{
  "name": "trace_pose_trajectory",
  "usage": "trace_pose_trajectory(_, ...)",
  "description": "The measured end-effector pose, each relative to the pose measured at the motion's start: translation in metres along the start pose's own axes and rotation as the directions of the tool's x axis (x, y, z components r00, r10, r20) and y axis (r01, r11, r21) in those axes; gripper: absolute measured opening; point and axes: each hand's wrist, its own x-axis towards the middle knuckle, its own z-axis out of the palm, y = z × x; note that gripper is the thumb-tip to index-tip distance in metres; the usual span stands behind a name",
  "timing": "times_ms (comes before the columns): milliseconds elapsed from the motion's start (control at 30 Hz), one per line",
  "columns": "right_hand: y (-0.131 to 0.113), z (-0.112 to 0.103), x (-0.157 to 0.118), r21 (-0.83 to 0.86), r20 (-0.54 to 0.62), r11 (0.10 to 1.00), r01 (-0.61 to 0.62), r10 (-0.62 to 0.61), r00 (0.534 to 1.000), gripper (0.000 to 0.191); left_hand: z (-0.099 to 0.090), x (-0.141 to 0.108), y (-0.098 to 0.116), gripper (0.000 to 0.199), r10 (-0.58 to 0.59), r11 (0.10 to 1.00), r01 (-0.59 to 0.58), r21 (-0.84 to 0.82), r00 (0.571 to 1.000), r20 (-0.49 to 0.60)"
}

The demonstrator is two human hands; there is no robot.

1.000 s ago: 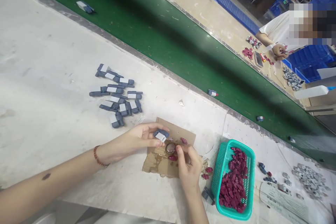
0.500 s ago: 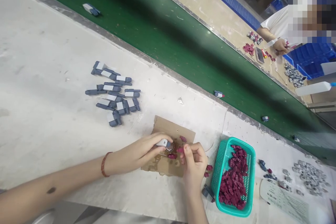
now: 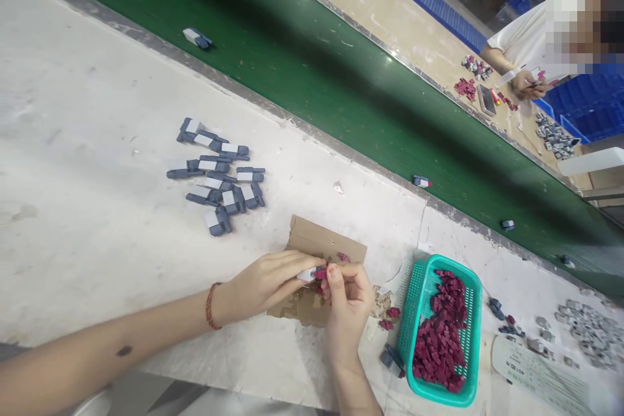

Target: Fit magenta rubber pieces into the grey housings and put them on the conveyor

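My left hand [image 3: 273,281] pinches a small grey-and-blue plastic part [image 3: 307,274] between thumb and fingers. Close against it, my right hand [image 3: 348,296] grips a small dark-red plastic piece [image 3: 320,273] with thumb and forefinger. The two pieces meet or nearly meet; fingertips hide the exact contact. Below both hands lies a stained cardboard sheet [image 3: 312,232], with another red piece [image 3: 344,257] on it. Several blue-and-white parts [image 3: 229,148] lie grouped on the table, left of the cardboard.
A teal basket [image 3: 403,331] of red pieces stands right of my hands. Beyond it are a heap of grey parts [image 3: 585,331] and a label-covered flat bag [image 3: 536,370]. A green conveyor belt [image 3: 312,65] carries spaced-out parts. Across it, a person's hand [image 3: 529,84] handles small pieces.
My right hand has moved left, bringing the red piece up to the grey-and-blue part. Parts on the belt have shifted right and down in the view.
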Motion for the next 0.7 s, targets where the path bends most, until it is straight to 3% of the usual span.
trace_pose_trajectory(333,0.007,0.002,-0.004,-0.096,0.056,0.991,0.091,-0.086,0.995,0.033,0.005,-0.001,-0.004,0.032,0.019,0.998,-0.018,0.057,1.0,-0.011)
trace_pose_trajectory(467,0.006,-0.008,0.0,-0.214,0.182,0.961,0.176,-0.138,0.974,0.031,0.003,0.001,-0.001,0.03,0.031,0.995,-0.032,0.094,0.999,0.008)
trace_pose_trajectory(567,0.002,-0.02,0.007,-0.359,0.327,0.865,0.352,-0.236,0.915,0.031,0.001,0.002,0.002,0.032,0.048,0.985,-0.052,0.167,0.998,0.029)
trace_pose_trajectory(700,-0.001,-0.027,0.014,-0.475,0.51,0.654,0.589,-0.341,0.79,0.039,0.001,0.003,0.002,0.039,0.076,0.97,-0.089,0.225,0.995,0.064)
